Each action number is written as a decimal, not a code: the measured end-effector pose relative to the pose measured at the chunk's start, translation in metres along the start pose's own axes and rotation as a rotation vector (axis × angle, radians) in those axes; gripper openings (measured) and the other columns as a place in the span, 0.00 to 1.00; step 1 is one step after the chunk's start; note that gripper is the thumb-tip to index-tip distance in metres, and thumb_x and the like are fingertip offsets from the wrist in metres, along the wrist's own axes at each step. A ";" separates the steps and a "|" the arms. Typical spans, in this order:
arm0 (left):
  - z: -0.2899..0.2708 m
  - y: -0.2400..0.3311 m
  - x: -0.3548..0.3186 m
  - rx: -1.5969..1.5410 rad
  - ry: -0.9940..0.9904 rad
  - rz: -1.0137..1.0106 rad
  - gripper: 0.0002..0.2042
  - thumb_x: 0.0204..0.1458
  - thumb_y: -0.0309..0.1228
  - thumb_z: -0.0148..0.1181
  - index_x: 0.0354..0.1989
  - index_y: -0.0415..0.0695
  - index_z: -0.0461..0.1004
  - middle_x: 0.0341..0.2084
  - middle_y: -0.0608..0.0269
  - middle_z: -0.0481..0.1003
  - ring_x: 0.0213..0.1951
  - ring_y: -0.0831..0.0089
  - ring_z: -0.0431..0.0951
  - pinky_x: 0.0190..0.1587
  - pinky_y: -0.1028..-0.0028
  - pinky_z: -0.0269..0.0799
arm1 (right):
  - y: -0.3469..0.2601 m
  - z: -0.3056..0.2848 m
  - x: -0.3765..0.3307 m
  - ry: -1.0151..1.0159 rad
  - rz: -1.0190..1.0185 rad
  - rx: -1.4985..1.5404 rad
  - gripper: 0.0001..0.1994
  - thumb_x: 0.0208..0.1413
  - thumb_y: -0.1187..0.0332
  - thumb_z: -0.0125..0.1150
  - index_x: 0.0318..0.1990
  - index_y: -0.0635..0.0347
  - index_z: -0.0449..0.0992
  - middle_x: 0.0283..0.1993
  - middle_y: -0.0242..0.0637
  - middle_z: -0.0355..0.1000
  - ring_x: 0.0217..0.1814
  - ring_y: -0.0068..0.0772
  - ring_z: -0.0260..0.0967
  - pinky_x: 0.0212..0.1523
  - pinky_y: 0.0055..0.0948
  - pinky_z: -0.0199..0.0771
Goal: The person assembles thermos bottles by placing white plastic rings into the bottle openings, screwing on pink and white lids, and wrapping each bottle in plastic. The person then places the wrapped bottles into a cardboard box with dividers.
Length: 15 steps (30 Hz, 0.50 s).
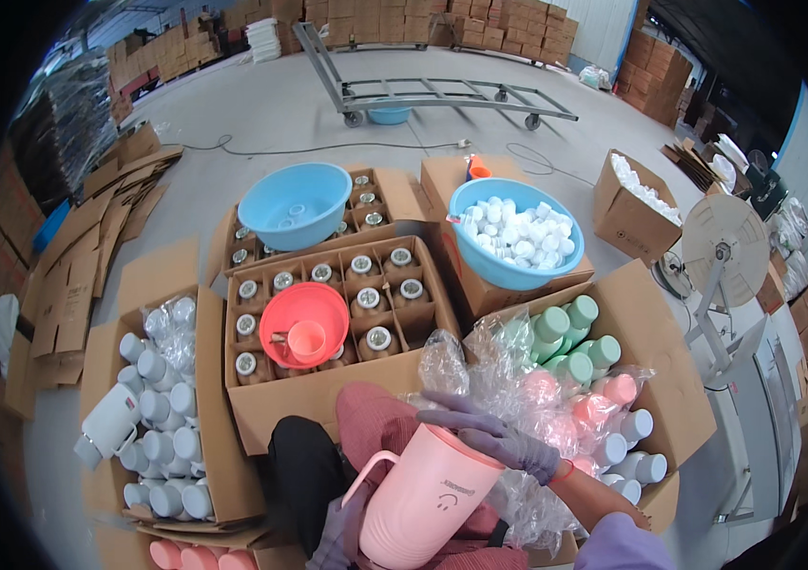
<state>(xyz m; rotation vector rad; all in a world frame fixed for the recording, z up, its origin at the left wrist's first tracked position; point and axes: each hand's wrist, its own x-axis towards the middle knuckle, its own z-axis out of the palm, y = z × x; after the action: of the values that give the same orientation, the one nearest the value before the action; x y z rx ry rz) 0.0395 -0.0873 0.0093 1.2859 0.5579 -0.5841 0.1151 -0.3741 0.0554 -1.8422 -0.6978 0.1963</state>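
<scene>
A large pink jug (434, 501) with a side handle and a small smiling face leans across my lap, its rim tilted up to the right. My left hand (336, 534), in a grey-purple glove, grips it low beside the handle, its fingers partly hidden. Over the jug's mouth lies my right hand (509, 445), gloved alike, with fingers stretched out toward the left and touching the rim. Close by on the right, an open carton (656, 347) holds green, pink and pale blue bottle-shaped pieces in clear plastic bags (509, 351).
A divided carton (347, 394) holds silver-topped bottles and a red basin (276, 313) with a pink cup. Blue basins (266, 214) stand behind, one full of white caps (518, 233). Pale blue jugs (162, 408) fill the left carton. A fan (722, 249) stands right; a trolley (442, 95) beyond.
</scene>
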 end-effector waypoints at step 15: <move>-0.005 0.061 -0.038 0.738 0.163 0.783 0.12 0.55 0.31 0.57 0.42 0.35 0.81 0.40 0.54 0.81 0.49 0.61 0.80 0.54 0.63 0.73 | 0.004 0.040 -0.001 0.119 0.035 0.441 0.30 0.69 0.50 0.42 0.69 0.63 0.60 0.70 0.49 0.58 0.72 0.47 0.57 0.71 0.37 0.55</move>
<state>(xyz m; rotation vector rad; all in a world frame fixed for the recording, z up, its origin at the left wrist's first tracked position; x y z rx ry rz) 0.0526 -0.0677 0.0770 2.1041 -0.0902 0.0001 0.0973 -0.3435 0.0358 -1.4311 -0.4934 0.2405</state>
